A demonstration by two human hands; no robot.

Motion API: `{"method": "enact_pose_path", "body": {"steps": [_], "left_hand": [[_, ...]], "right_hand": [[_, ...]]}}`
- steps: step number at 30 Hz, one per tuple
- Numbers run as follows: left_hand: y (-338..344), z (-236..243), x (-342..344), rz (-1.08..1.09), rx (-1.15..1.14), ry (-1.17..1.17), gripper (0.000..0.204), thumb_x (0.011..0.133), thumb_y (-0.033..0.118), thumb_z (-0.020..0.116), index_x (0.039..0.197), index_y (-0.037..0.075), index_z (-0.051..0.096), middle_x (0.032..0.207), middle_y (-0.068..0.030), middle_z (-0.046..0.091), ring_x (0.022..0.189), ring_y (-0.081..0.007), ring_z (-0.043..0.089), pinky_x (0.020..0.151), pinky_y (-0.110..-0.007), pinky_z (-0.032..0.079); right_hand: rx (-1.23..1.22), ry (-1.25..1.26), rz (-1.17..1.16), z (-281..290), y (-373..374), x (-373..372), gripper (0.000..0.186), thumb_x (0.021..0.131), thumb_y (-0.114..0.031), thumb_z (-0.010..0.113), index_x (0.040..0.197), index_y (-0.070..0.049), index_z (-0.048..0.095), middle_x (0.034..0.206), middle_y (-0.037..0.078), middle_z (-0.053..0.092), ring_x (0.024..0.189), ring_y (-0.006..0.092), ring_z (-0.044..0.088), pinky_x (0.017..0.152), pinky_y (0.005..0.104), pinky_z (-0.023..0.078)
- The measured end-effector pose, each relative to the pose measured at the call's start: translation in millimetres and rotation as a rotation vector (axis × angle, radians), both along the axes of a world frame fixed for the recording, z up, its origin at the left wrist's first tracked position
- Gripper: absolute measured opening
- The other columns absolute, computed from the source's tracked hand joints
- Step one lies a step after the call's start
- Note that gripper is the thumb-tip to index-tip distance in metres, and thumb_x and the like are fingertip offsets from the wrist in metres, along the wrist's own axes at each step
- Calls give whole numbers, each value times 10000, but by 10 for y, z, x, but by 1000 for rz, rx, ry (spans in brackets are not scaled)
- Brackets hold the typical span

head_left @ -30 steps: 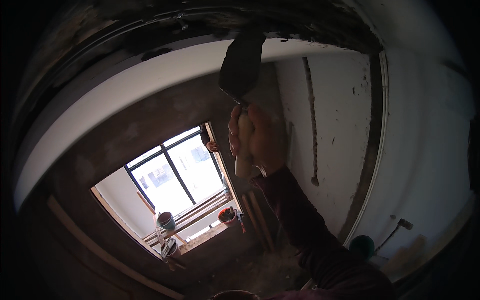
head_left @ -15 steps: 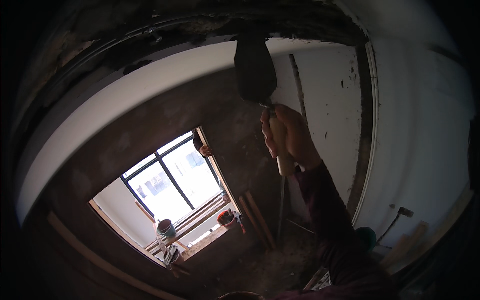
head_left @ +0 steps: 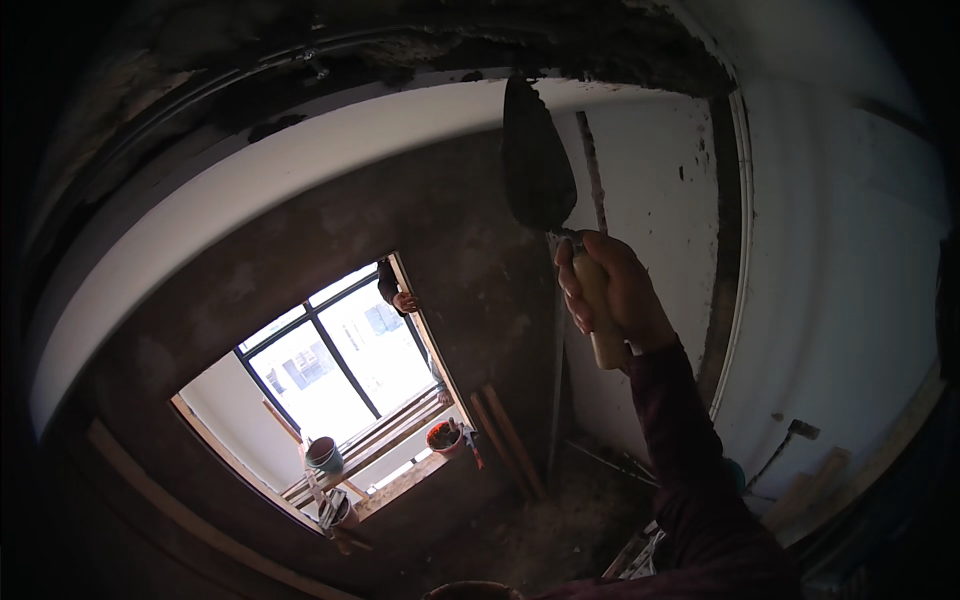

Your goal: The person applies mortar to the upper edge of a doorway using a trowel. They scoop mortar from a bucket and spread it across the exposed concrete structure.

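My right hand [head_left: 622,285] is closed round the pale wooden handle of a trowel [head_left: 538,165], its arm in a dark sleeve reaching up from the lower right. The dark blade points upward, and its tip reaches the rough, dark plastered surface [head_left: 600,45] overhead; whether it touches, I cannot tell. Below that rough surface runs a curved white band [head_left: 250,175]. My left hand is outside the picture.
A bright window opening [head_left: 340,350] lies lower left, with buckets [head_left: 324,455] [head_left: 445,438] and planks along its sill. Another person's hand [head_left: 405,302] grips the frame. Boards [head_left: 508,440] lean on the brown wall. A brush-like long-handled tool [head_left: 802,430] leans at right.
My right hand and the trowel have moved right and slightly down. The blade has turned, showing narrower and more slanted. The view has shifted a little.
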State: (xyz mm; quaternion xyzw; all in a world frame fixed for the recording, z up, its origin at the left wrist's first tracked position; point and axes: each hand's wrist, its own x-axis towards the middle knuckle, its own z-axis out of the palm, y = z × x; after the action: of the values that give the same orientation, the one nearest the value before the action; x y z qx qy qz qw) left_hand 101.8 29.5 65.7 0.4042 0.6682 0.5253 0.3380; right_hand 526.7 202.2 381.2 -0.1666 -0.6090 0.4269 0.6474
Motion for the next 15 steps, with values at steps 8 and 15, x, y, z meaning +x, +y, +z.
{"method": "enact_pose_path", "body": {"steps": [8, 15], "left_hand": [[42, 11, 20, -44, 6, 0, 223, 945, 239, 575, 1024, 31, 561, 816, -70, 567, 687, -177, 526, 602, -330, 467], [19, 1, -38, -52, -1, -5, 231, 941, 236, 571, 1044, 28, 567, 827, -76, 572, 693, -185, 530, 602, -335, 466]], "right_hand": [[72, 238, 248, 367, 485, -195, 420, 1034, -446, 390, 1039, -67, 570, 726, 30, 570, 487, 117, 543, 402, 281, 458], [-123, 119, 157, 43, 39, -297, 397, 1026, -412, 394, 1018, -60, 578, 688, 32, 563, 449, 117, 524, 391, 286, 460]]}}
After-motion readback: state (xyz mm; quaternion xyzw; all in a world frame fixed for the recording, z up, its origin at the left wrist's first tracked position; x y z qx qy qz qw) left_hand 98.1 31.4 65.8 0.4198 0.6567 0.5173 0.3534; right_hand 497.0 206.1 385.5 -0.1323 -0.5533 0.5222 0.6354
